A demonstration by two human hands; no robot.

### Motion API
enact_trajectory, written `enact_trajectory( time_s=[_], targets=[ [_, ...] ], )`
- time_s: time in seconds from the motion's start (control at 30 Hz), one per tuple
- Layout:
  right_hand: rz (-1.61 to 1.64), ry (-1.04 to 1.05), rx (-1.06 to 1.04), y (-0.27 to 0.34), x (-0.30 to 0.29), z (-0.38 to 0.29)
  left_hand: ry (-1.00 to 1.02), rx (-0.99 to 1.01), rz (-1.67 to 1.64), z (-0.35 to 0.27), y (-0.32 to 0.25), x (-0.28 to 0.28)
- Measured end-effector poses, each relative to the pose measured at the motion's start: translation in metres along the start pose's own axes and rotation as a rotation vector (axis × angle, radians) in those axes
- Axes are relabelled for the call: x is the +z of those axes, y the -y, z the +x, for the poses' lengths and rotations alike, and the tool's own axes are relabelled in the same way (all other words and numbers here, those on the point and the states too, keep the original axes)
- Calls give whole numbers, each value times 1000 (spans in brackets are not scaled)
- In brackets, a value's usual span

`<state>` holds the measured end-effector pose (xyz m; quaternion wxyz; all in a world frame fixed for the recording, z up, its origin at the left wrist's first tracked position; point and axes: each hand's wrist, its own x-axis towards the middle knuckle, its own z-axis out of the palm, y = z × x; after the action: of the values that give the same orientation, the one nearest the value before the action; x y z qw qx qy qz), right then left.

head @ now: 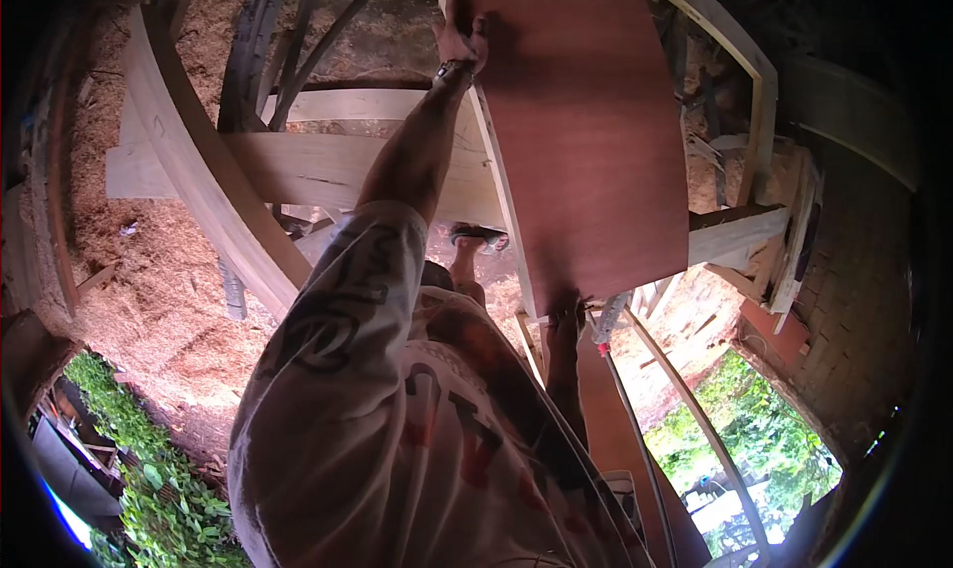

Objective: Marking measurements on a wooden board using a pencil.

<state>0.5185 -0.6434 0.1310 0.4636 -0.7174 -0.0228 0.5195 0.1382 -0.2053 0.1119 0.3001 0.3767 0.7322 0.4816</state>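
A reddish-brown plywood panel [588, 143] with a pale wooden strip [499, 166] along its left edge lies before me. My left hand [461, 43], wearing a bracelet or watch, rests at the panel's upper left edge with fingers spread, over the strip. My right hand [566, 307] is in shadow at the panel's near end, touching or gripping its edge; its fingers are hard to make out. Close to the right hand is a hose or cable [625, 389] with a red fitting, beside a pale, rough-looking piece [610, 318].
Wide pale planks [320, 166] cross behind my left arm. A curved wooden beam [201, 166] stands to the left, another curved frame [763, 84] to the right. Wood shavings [179, 270] cover the ground. A long reddish board [618, 419] lies below the panel.
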Motion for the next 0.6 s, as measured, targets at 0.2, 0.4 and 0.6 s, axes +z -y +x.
enact_trajectory(
  time_s=[0.2,0.4,0.6],
  targets=[
    [17,75,-104,8,13,-12,-51,325,-21,12,28,18],
    [102,23,-111,18,27,-20,268,150,-1639,32,66,46],
    [37,-37,-132,21,34,-20,102,46,-1366,46,75,58]
  ],
)
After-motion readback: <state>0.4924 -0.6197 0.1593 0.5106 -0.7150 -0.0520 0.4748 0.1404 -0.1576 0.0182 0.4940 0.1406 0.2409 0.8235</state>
